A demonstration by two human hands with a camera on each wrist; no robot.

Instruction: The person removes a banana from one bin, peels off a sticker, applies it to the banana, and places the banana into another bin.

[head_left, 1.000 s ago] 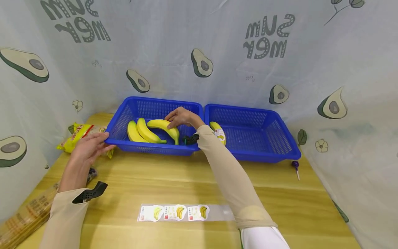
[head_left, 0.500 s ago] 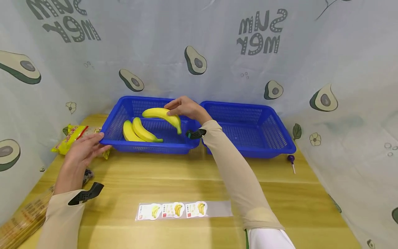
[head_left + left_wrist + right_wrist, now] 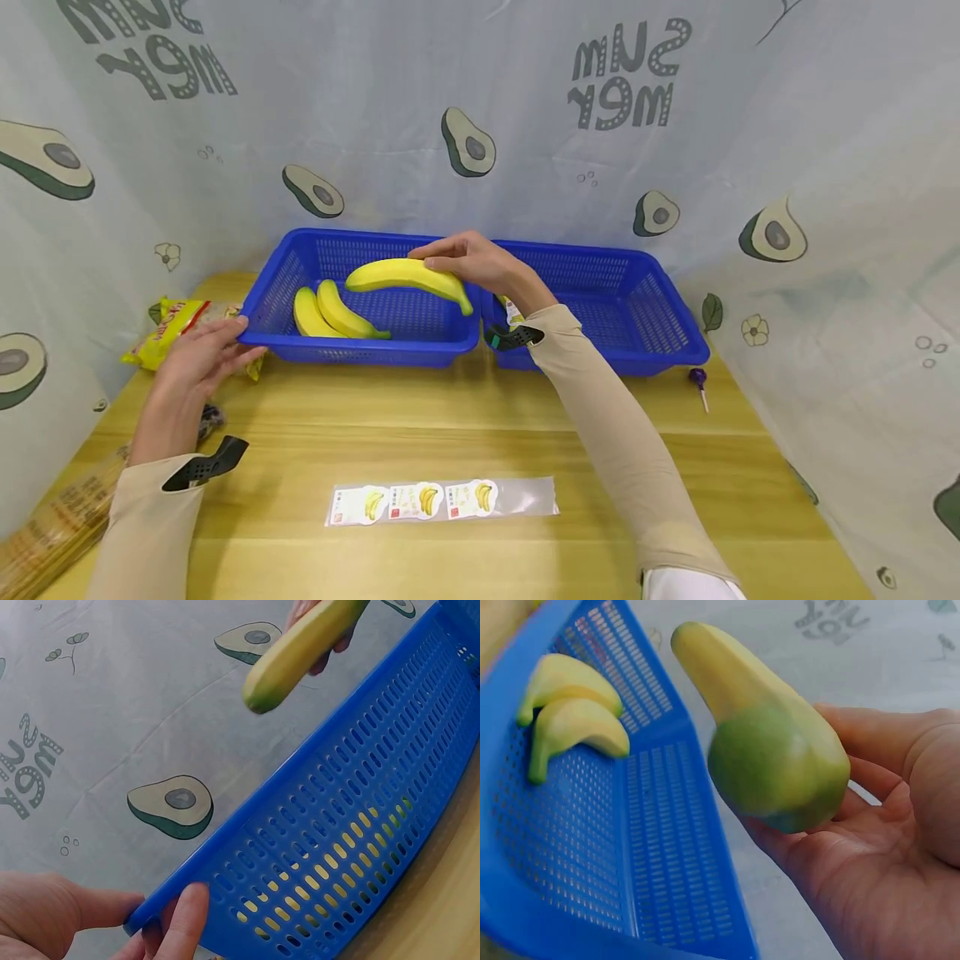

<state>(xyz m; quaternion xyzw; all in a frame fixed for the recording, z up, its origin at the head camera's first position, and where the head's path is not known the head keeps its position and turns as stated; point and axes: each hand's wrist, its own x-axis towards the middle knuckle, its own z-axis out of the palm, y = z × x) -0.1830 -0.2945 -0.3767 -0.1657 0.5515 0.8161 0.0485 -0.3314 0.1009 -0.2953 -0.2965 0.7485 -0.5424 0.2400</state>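
Note:
My right hand (image 3: 487,265) holds a yellow banana (image 3: 401,273) by its upper side, raised above the left blue basket (image 3: 360,347). In the right wrist view the thumb and fingers wrap round this banana (image 3: 780,765), green tip toward the camera. Two more bananas (image 3: 341,312) lie side by side at the left inside that basket. At the basket's front left corner, my left hand (image 3: 197,358) pinches the rim; the left wrist view shows its thumb on the rim and a finger (image 3: 186,919) against the outer wall.
A second blue basket (image 3: 645,321) adjoins on the right, with a labelled banana (image 3: 513,313) partly behind my wrist. A strip of banana stickers (image 3: 442,501) lies in front. A yellow snack bag (image 3: 168,337), a long brown packet (image 3: 63,525) and a lollipop (image 3: 698,379) lie around.
My right hand has lifted the banana from the left basket and shifted right with it, the banana turning nearly level. My left hand stays at the basket's corner. The head view has swung slightly.

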